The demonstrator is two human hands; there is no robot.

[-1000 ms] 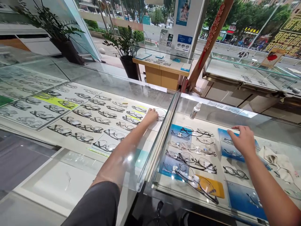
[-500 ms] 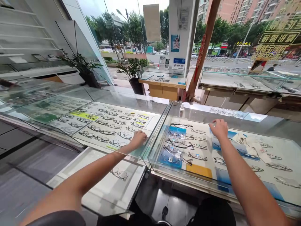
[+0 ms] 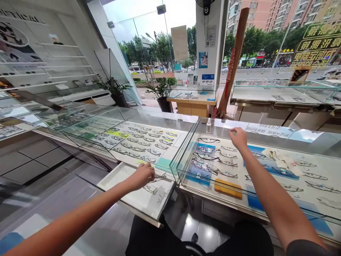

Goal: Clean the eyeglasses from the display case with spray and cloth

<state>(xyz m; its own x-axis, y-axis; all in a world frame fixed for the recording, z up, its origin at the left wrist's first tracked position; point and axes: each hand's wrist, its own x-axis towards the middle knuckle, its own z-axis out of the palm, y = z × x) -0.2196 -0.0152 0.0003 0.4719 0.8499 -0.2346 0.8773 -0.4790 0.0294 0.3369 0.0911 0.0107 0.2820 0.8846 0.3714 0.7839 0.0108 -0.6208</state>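
My left hand [image 3: 144, 175] hangs over the open white drawer [image 3: 113, 177], fingers closed around a pair of dark-framed eyeglasses [image 3: 160, 177]; much of the frame is hidden behind the hand. Just below it, another pair of eyeglasses [image 3: 150, 189] lies in the drawer. My right hand [image 3: 239, 138] is raised over the right glass display case [image 3: 183, 179], its thumb and fingertips pressed together. Whether something small is between them I cannot make out. Left of this hand, a small white spray bottle [image 3: 209, 126] stands upright on the case.
Rows of eyeglasses [image 3: 138, 137] fill the left glass case. The right case holds more frames, blue sheets and a yellow-orange block [image 3: 228, 188]. A pale cloth [image 3: 279, 160] shows farther right. The drawer juts out beside my knees. Potted plants [image 3: 161, 90] stand beyond the counter.
My left hand has moved down and left from the left case to above the drawer, with dark eyeglasses now showing at it. My right hand has shifted slightly left. The view has turned left.
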